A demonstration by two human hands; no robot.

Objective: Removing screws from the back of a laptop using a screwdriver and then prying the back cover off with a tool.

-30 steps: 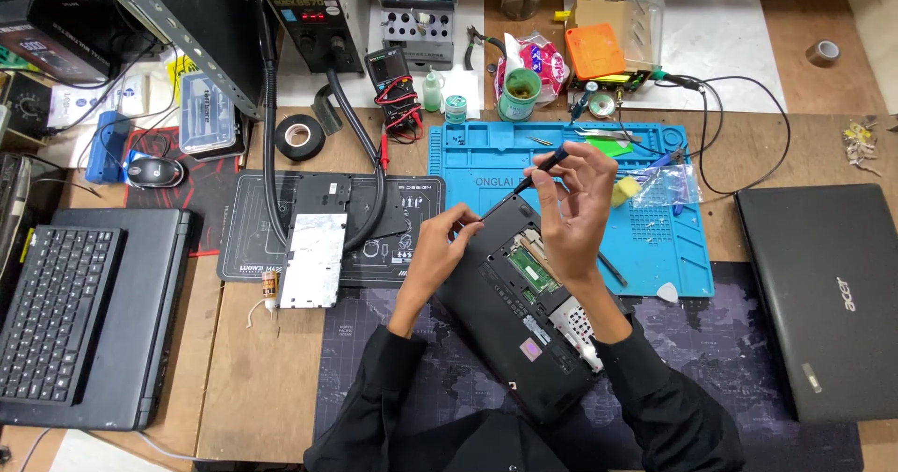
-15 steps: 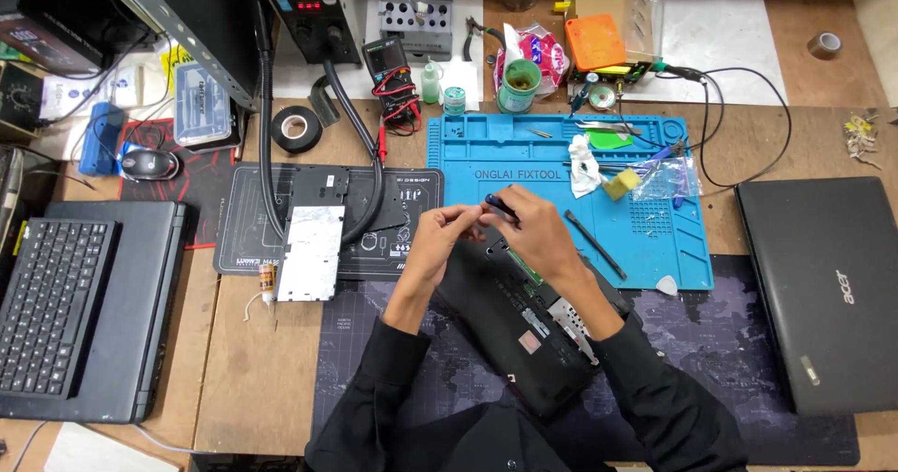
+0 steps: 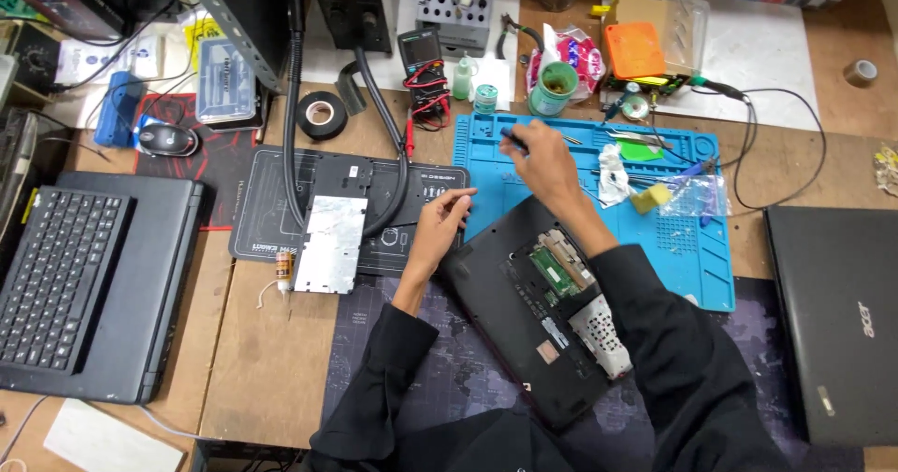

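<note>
Bright even overhead light, soft shadows, sharp

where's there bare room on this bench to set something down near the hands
Bare wood lies between the open keyboard laptop and the upturned laptop. Another strip runs above the closed laptop. The blue mat by the right hand is crowded; the left hand borders the black mat.
</note>
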